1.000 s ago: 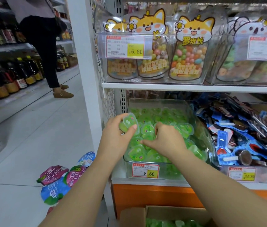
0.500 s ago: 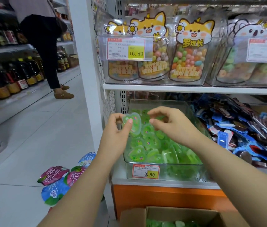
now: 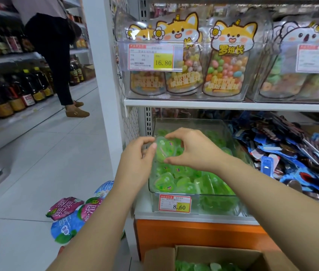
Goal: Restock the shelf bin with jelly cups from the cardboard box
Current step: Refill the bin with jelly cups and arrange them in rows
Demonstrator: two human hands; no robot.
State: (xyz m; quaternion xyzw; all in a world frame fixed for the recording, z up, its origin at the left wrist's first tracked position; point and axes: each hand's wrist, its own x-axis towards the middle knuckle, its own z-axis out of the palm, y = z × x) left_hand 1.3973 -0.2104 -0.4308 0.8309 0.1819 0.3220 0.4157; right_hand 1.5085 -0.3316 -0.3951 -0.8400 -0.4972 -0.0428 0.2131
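Both hands are on one green jelly cup (image 3: 164,151), held just above the pile in the clear shelf bin (image 3: 213,195). The left hand (image 3: 137,161) pinches the cup's left edge. The right hand (image 3: 193,151) curls round it, finger on top, thumb beneath. Best play here, I'd say: pass it to one hand, lower it lid-up toward the back where there looks to be room, and don't let it slide over the front wall. More cups wait in the cardboard box (image 3: 223,255) below.

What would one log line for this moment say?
step: restocking | left hand: holds jelly cup | right hand: pinches same cup | position: over shelf bin
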